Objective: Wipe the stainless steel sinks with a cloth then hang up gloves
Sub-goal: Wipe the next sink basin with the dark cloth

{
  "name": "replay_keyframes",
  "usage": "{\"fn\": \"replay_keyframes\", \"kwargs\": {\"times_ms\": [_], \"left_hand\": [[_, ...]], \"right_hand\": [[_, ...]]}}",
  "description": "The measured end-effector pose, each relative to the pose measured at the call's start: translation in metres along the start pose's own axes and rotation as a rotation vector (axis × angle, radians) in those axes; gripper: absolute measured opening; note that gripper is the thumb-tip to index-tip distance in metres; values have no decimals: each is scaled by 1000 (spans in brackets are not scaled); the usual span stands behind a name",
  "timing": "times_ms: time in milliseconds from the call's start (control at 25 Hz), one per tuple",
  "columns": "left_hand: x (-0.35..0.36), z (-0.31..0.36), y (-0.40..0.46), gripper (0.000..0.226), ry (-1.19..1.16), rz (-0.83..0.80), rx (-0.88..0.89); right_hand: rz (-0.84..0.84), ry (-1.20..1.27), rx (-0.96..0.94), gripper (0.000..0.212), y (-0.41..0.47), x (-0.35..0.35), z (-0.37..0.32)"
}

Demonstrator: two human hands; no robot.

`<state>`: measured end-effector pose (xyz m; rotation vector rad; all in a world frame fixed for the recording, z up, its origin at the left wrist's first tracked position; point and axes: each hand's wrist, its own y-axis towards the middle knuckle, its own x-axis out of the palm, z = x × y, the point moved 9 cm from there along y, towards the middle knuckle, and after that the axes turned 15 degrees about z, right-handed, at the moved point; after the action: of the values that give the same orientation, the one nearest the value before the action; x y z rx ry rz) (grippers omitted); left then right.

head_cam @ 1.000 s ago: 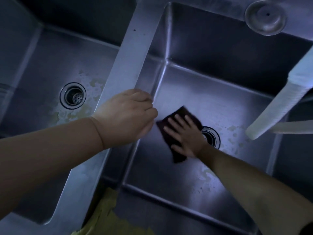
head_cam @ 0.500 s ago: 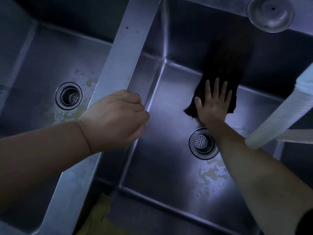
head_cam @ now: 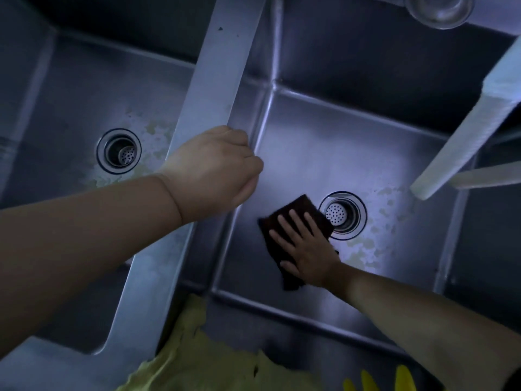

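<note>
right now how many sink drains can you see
2. One drain sits in the floor of the left basin, left of the divider. The other drain is in the right basin, just right of the dark cloth. Basins beyond the frame cannot be ruled out.

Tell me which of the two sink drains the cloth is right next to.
The drain in the right-hand basin: the dark cloth under the right hand touches its rim. The other drain sits alone in the left basin.
</note>
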<state>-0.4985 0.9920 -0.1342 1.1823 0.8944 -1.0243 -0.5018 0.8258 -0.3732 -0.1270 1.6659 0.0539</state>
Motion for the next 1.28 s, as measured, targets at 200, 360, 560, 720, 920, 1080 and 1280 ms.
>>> {"fn": "replay_keyframes", "kwargs": {"times_ms": [200,360,560,720,920,1080,1280], "left_hand": [[3,-2,-3,26,-5,-12,-8],[5,-4,-5,28,-20,-4,-1],[6,-4,-6,29,-25,-28,-15],[6,-4,-5,29,-11,-51,-22],[8,-5,-5,30,16,-79,-50],[10,-7,-6,27,34,-98,-67],[18,-4,-7,26,133,-149,-111]], "right_hand": [[-170,-71,-452,72,-92,-4,-18],[-264,-118,-572,75,-117,-9,3],[-242,-24,-696,68,-81,-3,-48],[-211,59,-688,59,-20,5,-104],[-212,155,-571,54,18,6,-135],[-226,292,-549,52,1,1,-124],[-255,332,-535,65,-63,-22,-53]]}}
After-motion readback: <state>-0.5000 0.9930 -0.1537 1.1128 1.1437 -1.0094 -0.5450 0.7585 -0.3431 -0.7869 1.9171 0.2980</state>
